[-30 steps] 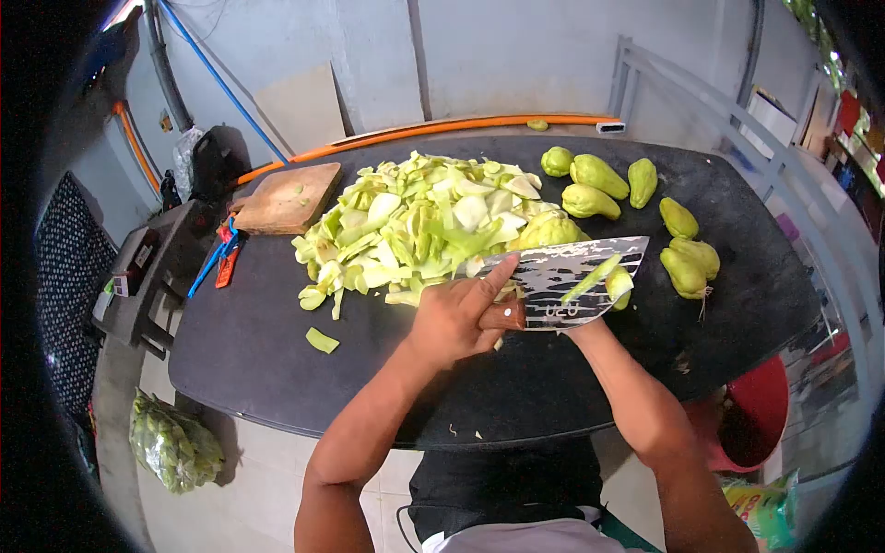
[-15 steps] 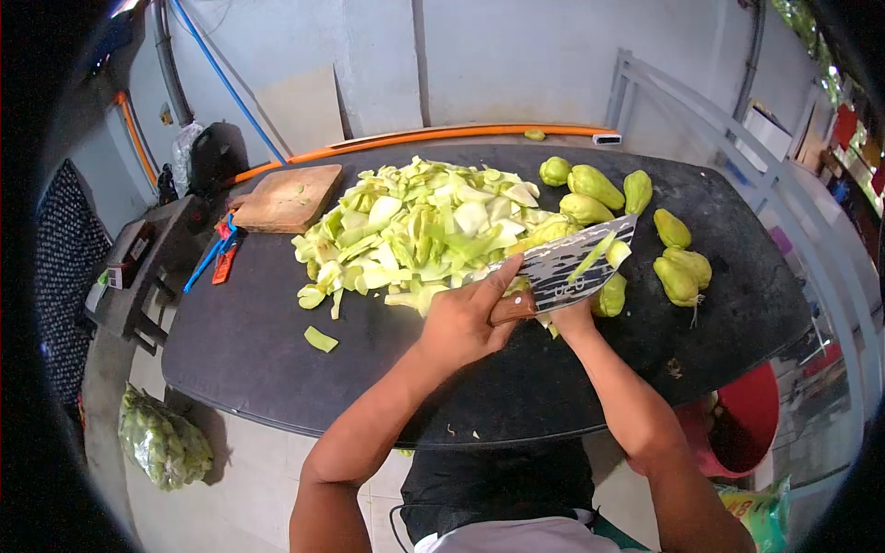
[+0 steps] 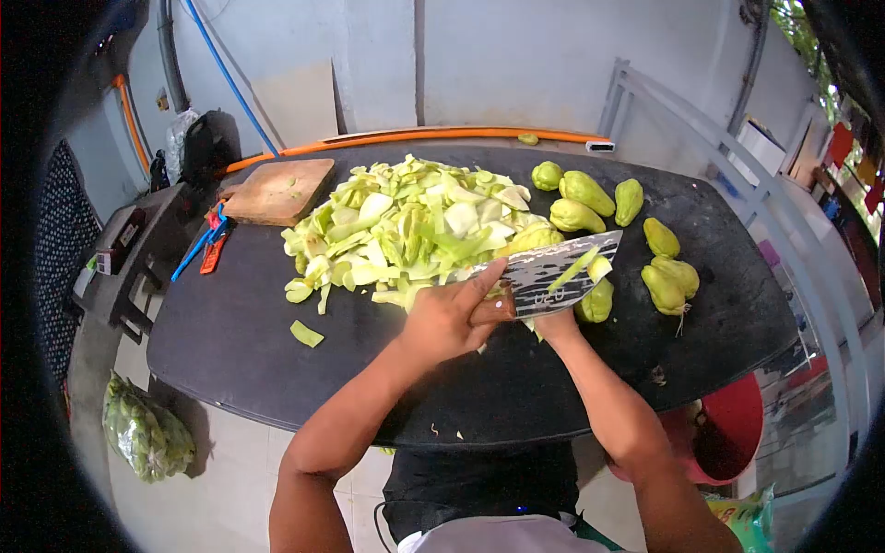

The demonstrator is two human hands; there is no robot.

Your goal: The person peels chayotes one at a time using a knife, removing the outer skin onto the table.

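Observation:
My left hand [image 3: 444,318] is closed round the brown handle of a cleaver [image 3: 564,275], its index finger stretched toward the blade. Wet streaks and thin green slices cling to the broad blade, which points right. Behind and below the blade is my right hand [image 3: 557,326]; its fingers are hidden, so what they hold does not show. A green chayote [image 3: 595,301] sits just right of that hand. Beyond the blade's upper edge shows a yellowish chayote [image 3: 535,238]. A large heap of cut chayote pieces [image 3: 406,221] lies left of the cleaver.
Several whole chayotes [image 3: 586,192] lie on the right of the dark table [image 3: 277,378]. A wooden chopping board [image 3: 281,192] and an orange-and-blue tool [image 3: 212,247] are at the left. On the floor stand a filled plastic bag [image 3: 147,429] and a red bucket [image 3: 737,429].
The whole view has shifted slightly, with the table's contents appearing a little further left. My hands and the cleaver keep nearly the same position over the table.

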